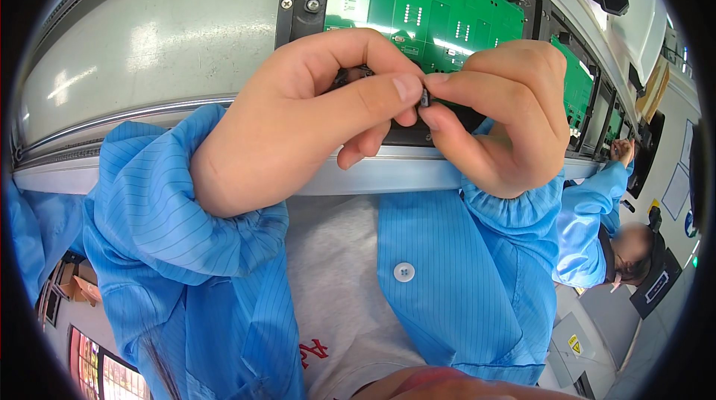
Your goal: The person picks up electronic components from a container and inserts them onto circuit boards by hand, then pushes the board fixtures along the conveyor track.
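Note:
Both hands meet over the near edge of a black carrier frame [304,23] that holds a green circuit board [436,8]. My right hand [514,113] is closed, pinching a small black cylindrical component [425,97] between thumb and forefinger. The tips of my left thumb and forefinger press together right beside that component. My left hand [298,105] is curled, and small dark parts [353,74] show in the gap between its thumb and forefinger. Their kind and number are hard to make out. The hands hide the near side of the board.
A metal rail [373,177] runs along the front of the conveyor line. Left of the carrier lies a grey, shiny surface [171,35]. Another green board [574,87] sits in a frame further right. A co-worker's blue sleeve [597,191] and hand [622,151] reach the line at far right.

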A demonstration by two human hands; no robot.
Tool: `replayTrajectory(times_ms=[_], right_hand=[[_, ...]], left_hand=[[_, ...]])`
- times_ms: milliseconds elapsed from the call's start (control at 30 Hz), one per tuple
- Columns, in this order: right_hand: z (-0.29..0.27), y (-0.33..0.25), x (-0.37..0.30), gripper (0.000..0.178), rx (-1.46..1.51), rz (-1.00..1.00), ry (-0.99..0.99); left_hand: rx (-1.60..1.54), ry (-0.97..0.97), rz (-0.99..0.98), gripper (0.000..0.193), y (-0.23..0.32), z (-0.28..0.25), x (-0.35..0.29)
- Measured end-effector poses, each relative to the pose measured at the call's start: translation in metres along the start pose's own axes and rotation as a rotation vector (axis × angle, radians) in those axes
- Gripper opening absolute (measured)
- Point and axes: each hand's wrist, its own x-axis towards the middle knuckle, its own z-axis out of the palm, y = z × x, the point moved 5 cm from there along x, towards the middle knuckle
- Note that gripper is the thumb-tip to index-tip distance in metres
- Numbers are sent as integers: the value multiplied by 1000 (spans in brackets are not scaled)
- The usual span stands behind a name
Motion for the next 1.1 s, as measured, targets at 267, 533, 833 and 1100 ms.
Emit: replayTrajectory(times_ms=[267, 533, 833, 1100], right_hand=[[0, 3, 1, 19, 80, 55, 3], [-4, 17, 3, 13, 290, 348, -112], [-8, 41, -13, 11, -102, 563, -310], [-5, 41, -17, 9, -194, 552, -390]], left_hand=[[16, -53, 13, 9, -2, -4, 0], [3, 31, -25, 21, 1, 0, 0], [-198, 83, 54, 31, 9, -11, 0], [-183, 141, 70, 25, 13, -17, -2]])
